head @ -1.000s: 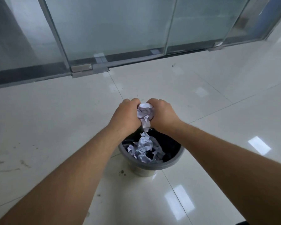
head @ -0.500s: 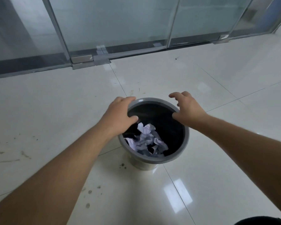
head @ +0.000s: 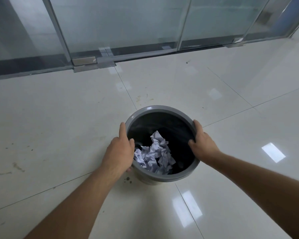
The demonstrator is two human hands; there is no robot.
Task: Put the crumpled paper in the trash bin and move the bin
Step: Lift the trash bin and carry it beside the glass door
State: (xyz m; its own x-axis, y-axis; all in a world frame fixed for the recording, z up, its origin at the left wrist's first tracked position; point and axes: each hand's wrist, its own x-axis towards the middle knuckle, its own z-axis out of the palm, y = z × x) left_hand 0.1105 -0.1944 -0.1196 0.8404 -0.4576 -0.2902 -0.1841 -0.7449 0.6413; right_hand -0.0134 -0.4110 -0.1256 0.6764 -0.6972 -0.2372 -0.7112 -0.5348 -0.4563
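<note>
A round grey trash bin [head: 160, 108] with a black liner stands on the pale tiled floor in the middle of the view. Crumpled white paper [head: 155, 155] lies inside it, toward the near left. My left hand [head: 120, 149] clasps the bin's left rim, thumb inside and fingers down the outer wall. My right hand [head: 201, 141] clasps the right rim the same way, thumb hooked over the inner edge. Both forearms reach in from the bottom of the view.
Glass doors with metal frames [head: 119, 28] run across the far side, with a dark floor track and a metal hinge plate [head: 93, 63]. Glossy floor tiles [head: 231, 100] spread on all sides. Dark stains [head: 128, 180] mark the floor beside the bin's base.
My hands dropped the wad of paper into the bin, spread apart and closed on opposite sides of the rim.
</note>
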